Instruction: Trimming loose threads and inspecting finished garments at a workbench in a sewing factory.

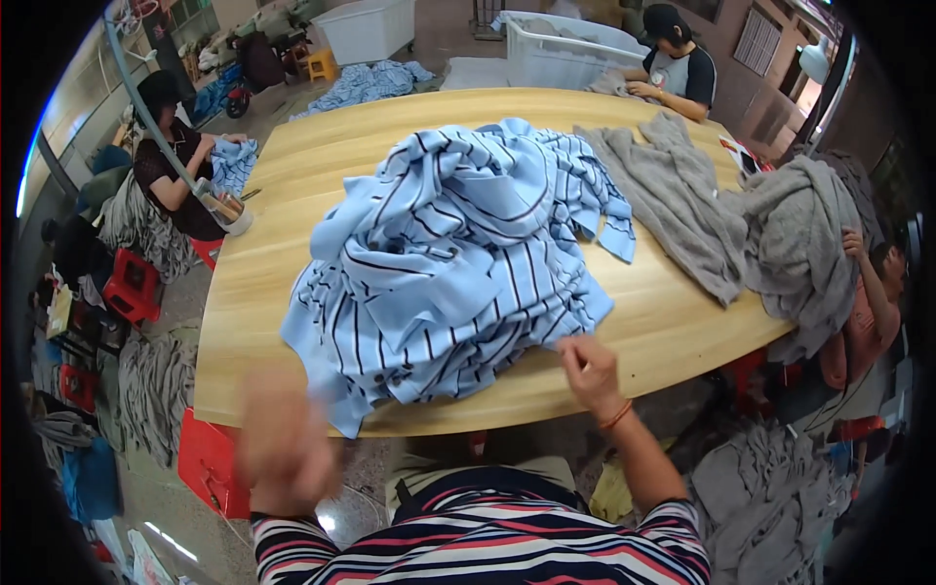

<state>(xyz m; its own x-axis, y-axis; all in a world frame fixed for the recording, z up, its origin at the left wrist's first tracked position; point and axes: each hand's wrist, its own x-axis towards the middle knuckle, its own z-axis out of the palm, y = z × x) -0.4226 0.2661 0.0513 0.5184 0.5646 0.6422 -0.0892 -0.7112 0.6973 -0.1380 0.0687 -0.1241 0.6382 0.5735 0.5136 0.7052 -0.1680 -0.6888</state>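
Note:
A heap of light blue knit garments with dark and white stripes (429, 283) lies crumpled in the middle of the wooden table (253, 312). At the heap's near right edge is my right hand (590, 373), its fingers curled closed close against the fabric. What those fingers hold, if anything, is hidden. My left hand (288, 439) is smeared by motion at the table's near left edge, just left of the heap's hanging corner. Its fingers cannot be made out.
Grey knit garments (673, 195) spread over the table's right side beside a larger grey bundle (804, 224), where another person's hand rests. A cup of tools (229, 210) stands at the left edge. Two co-workers sit across. A red stool (210, 468) is below left.

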